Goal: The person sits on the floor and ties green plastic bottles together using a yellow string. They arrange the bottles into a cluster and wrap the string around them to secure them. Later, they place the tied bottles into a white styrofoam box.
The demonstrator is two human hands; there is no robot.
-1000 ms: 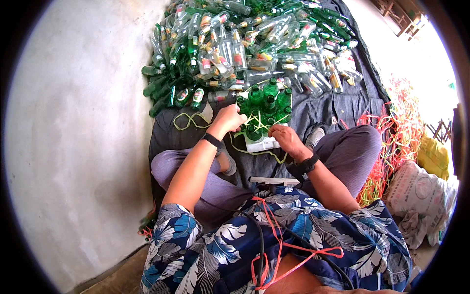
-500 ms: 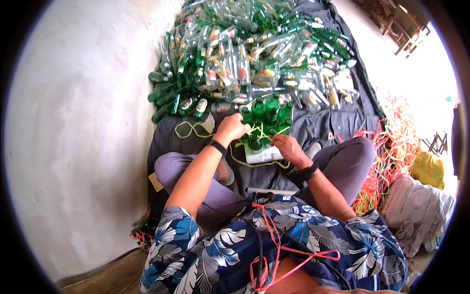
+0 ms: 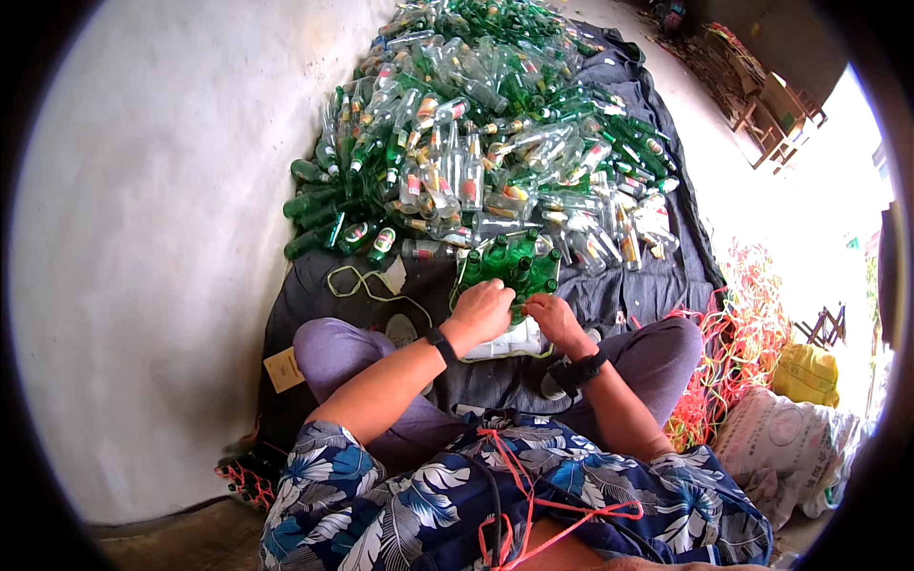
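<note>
Left hand (image 3: 483, 310) and right hand (image 3: 558, 322) both look closed on a pale green plastic strap (image 3: 365, 283), right by some green glass bottles (image 3: 520, 263).

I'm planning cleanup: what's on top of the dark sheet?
On the dark sheet: a heap of bottles and a yellow-green strap. Anything deeper inside or under the heap is covered.

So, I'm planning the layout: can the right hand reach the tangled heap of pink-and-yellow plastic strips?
Probably, reaching over: the right knee in purple trousers stands between the right hand, near the green glass bottles, and the tangled heap.
</note>
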